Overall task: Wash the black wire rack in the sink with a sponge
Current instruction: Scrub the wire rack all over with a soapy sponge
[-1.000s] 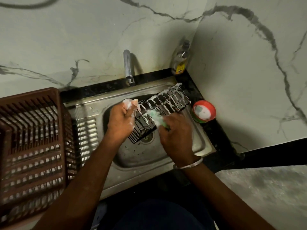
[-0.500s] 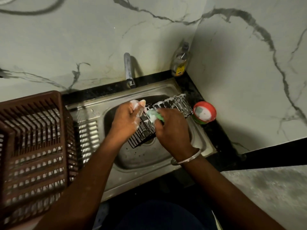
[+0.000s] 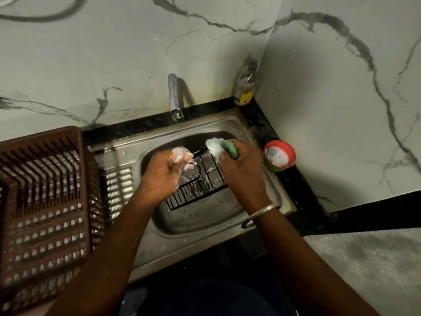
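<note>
Black wire rack (image 3: 196, 188) tilted in the sink (image 3: 227, 215) basin, over the drain. Left hand (image 3: 168, 174), soapy, has its grip closed around the rack's left rim. Right hand (image 3: 241, 169) clasps a foamy green sponge (image 3: 221, 149) at the rack's far edge.

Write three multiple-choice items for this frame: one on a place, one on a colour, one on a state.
1. Where does the red tub sit?
A. inside the brown crate
B. on the counter right of the sink
C. under the tap

2. What colour is the sponge?
A. green
B. blue
C. pink

3. What is the state of the tap?
A. running hard
B. no visible stream
C. removed

Answers: 1 B, it stands on the dark counter beside the basin. 2 A, green shows under the foam in the right hand. 3 B, nothing falls onto the black wire rack.
</note>
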